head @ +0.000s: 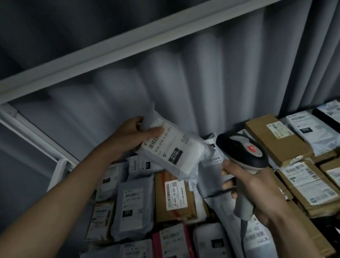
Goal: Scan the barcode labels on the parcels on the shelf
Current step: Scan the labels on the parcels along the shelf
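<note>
Head view: shelf crowded with parcels; left hand grips white parcel, right hand grips scanner.

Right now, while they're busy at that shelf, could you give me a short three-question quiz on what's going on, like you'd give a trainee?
1. True or false: the left hand holds a white parcel lifted off the pile.
2. What does the right hand grip?
A. a tape roll
B. a barcode scanner
C. a pen
3. Fill in: the big black box on the held parcel's label reads ___.

Key: 1 true; 2 B; 3 010.
</note>
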